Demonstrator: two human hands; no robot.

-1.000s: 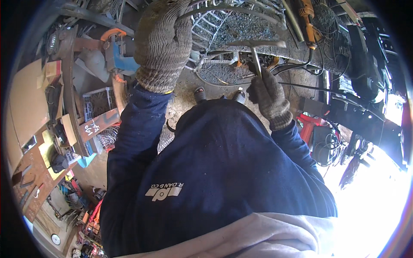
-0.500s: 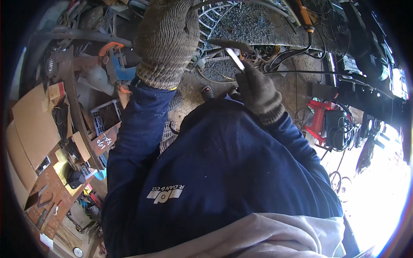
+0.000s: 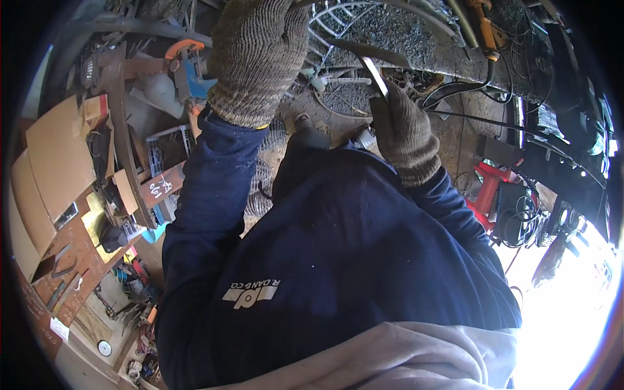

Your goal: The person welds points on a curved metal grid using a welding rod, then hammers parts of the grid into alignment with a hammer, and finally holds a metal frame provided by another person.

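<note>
The right hand (image 3: 406, 133), in a grey knitted glove, has its fingers curled tight around the lower end of a thin flat metal strip (image 3: 376, 75), which rises from the fist toward the upper middle of the frame. The strip's bright tip lies against a dark curved metal bar (image 3: 370, 51) that sweeps across the top of the frame. The strip looks stiff, light and narrow, probably with hard edges and a smooth face, so the gloved grip low on its length, well clear of the tip, seems the sound place to hold it; a higher hold would likely steady it more but crowd the work.

The left hand (image 3: 260, 55), gloved alike, is raised at the upper centre-left with its back toward the camera; whether its fingers close on anything cannot be told.

Behind both hands stands curved wrought metalwork (image 3: 338, 19) of thin white-looking rods. An orange clamp (image 3: 184, 49) sits at upper left, cardboard pieces (image 3: 55, 153) at far left, a red machine (image 3: 487, 192) at right, black cables (image 3: 468, 88) above it.
</note>
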